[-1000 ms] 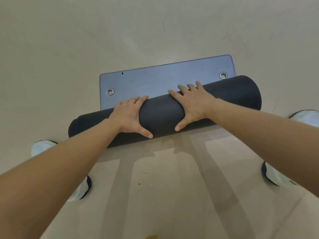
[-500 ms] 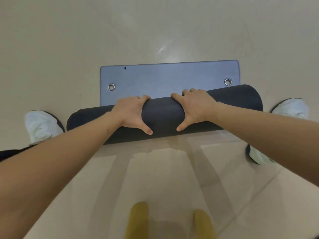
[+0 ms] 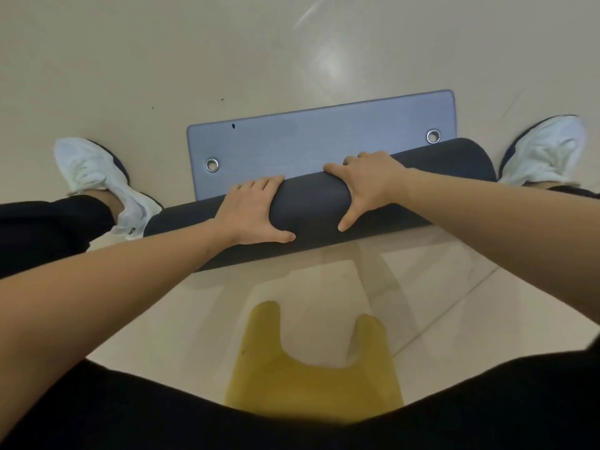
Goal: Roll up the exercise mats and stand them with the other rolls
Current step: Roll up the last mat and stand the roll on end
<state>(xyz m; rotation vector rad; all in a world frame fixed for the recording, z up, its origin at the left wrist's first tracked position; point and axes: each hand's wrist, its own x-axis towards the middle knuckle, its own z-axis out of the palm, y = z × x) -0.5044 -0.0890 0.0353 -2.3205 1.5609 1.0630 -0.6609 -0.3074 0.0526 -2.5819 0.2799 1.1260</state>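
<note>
Our left hand (image 3: 250,212) and right hand (image 3: 370,186) both curl over the mat roll (image 3: 311,206), gripping it; we should press evenly, rolling the flat tail (image 3: 324,141) tight and square.

The exercise mat (image 3: 311,206) is seen mostly rolled into a thick, dark charcoal cylinder, laid on its side, its right end angled farther away. The middle of the roll is covered by the curved fingers (image 3: 259,186) of the left hand (image 3: 250,212) and right hand (image 3: 367,183). Just beyond the fingertips a short blue-grey flat end (image 3: 324,134) is left unrolled, with rounded corners and two metal eyelets (image 3: 212,165).
</note>
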